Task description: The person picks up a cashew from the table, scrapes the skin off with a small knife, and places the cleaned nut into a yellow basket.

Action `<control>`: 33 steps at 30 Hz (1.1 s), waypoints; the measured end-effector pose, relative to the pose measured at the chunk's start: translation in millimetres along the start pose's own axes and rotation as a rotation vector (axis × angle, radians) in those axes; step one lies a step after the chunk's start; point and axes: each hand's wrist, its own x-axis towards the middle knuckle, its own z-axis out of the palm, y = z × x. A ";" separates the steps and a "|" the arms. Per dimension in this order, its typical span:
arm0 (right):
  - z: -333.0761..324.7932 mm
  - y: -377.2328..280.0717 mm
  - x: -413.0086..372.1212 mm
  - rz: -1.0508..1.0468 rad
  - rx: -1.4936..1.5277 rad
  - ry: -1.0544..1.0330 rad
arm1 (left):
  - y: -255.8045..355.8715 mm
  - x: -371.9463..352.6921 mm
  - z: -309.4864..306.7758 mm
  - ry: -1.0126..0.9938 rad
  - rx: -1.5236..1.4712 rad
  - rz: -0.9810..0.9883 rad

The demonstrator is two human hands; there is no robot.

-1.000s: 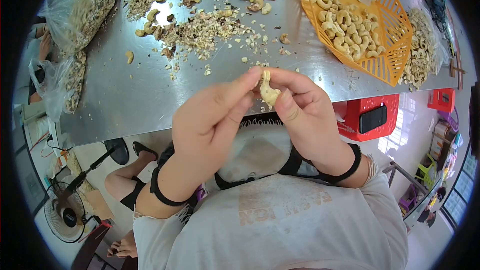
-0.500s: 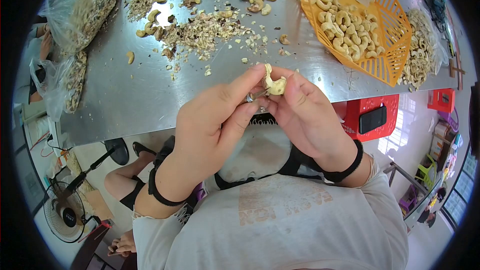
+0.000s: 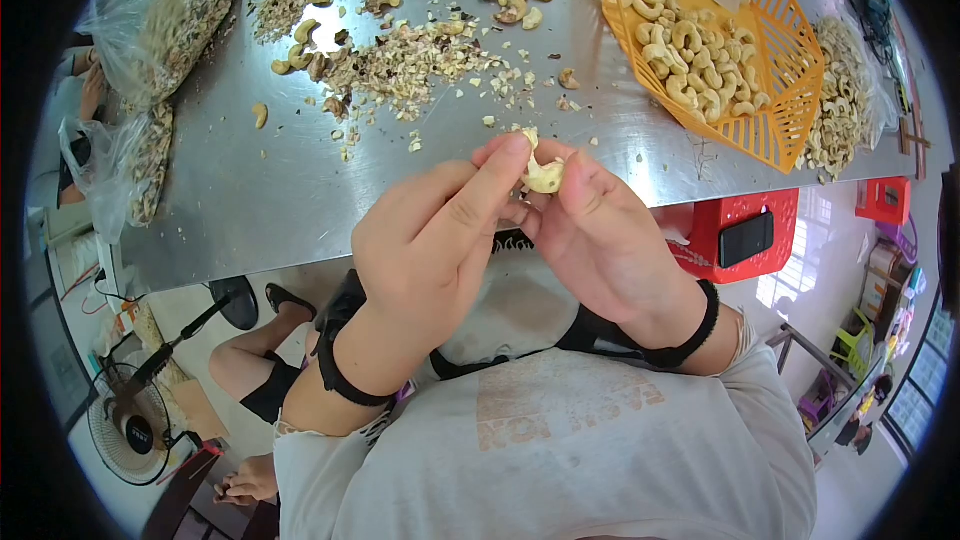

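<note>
A pale, curved cashew nut (image 3: 543,176) is held up between my two hands, just in front of the table's near edge. My right hand (image 3: 615,235) is closed on it, thumb against its right side. My left hand (image 3: 425,235) is closed too, with one fingertip pressing the nut's upper end. Below the nut, a dark glint of a small metal blade (image 3: 524,196) shows at my left fingers, which hide most of it. Beyond my hands, a heap of cashew crumbs and skin bits (image 3: 410,65) lies on the steel table (image 3: 290,170).
An orange basket (image 3: 785,70) holds whole cashews at the right, beside a bag of nuts (image 3: 850,90). Plastic bags of pieces (image 3: 185,25) lie at the left. A phone (image 3: 746,239) rests on a red stool (image 3: 705,258). Another person's hand (image 3: 250,480) shows lower left.
My left hand has turned, its fingertip now pressing over the nut's upper end. The nut has tilted and dropped slightly. The metal blade, plainer before, is now mostly hidden.
</note>
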 end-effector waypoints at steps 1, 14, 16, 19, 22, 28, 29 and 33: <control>-0.2 0.7 0.2 -0.002 0.084 0.016 | 1.4 1.6 -1.1 0.000 0.000 -0.001; -2.0 -1.7 1.5 0.018 0.204 -0.041 | 7.6 6.5 -6.5 -0.107 -0.267 -0.177; -1.0 -2.1 1.4 0.023 0.205 -0.035 | 8.6 6.6 -7.6 -0.108 -0.262 -0.172; -2.9 -0.4 1.6 0.027 0.205 -0.029 | 9.8 5.2 -11.2 -0.184 -0.277 -0.265; -2.2 1.3 1.0 0.027 0.203 0.005 | 5.3 4.0 -8.3 -0.177 -0.212 -0.198; -5.5 0.9 0.8 0.026 0.198 -0.032 | 4.8 5.1 -7.3 -0.099 -0.349 -0.282; -5.1 0.6 0.8 0.030 0.202 -0.023 | 5.8 6.7 -9.1 -0.118 -0.336 -0.272; -4.9 -0.3 0.9 0.017 0.204 -0.043 | 8.7 6.3 -8.9 -0.134 -0.317 -0.276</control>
